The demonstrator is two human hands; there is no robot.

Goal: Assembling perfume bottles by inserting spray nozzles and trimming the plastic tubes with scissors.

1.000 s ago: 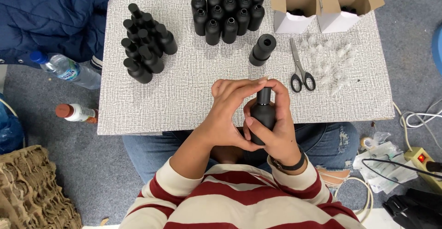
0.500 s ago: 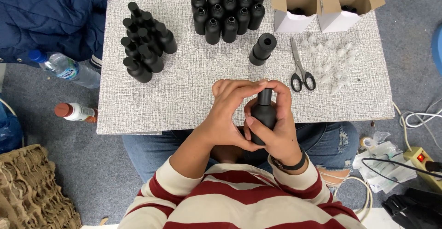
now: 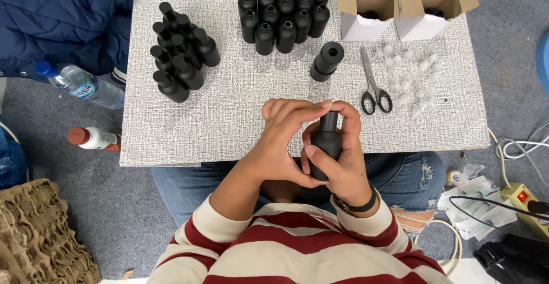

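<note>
Near the table's (image 3: 189,124) front edge, nothing had shifted since the earlier frame: the right hand (image 3: 343,158) stayed clamped around the black bottle (image 3: 326,144), and the left hand's (image 3: 283,141) fingers stayed closed on its top. Its long axis ran toward the scissors (image 3: 373,84), neck leading.

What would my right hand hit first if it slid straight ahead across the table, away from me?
Probably the lone black plastic bottle lying on its side just beyond the right hand, which grips a matte black bottle. The black-handled scissors lie slightly to the right. Depth is hard to judge.
</note>
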